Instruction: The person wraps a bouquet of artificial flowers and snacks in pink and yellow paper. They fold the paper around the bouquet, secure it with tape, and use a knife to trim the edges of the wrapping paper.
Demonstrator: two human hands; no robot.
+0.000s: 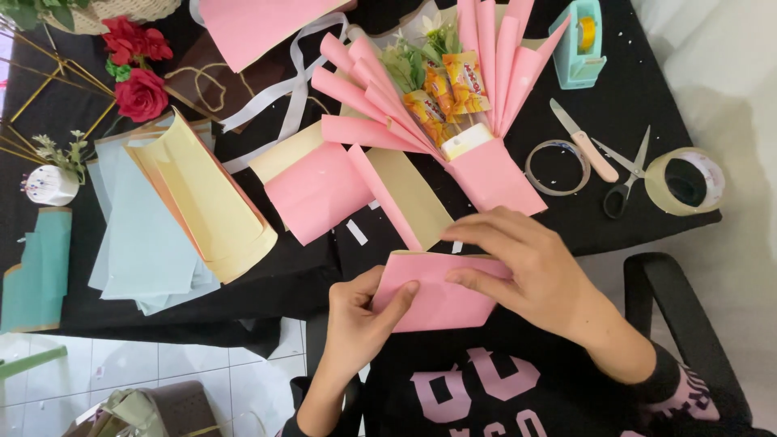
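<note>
Between both hands lies a folded pink paper sheet (433,293); beyond them, a pink paper-wrapped bouquet (437,89) with orange-yellow snack packets (449,91), on a black tablecloth (631,89).

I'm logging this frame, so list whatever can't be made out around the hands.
Head view only:
- Pink sheet: upper edge under the right hand, left corner under the left hand.
- Snack packets: lower parts hidden by the bouquet wrap.
- Basket: cut off by the top edge.
- Teal paper: cut off at the left edge.
</note>
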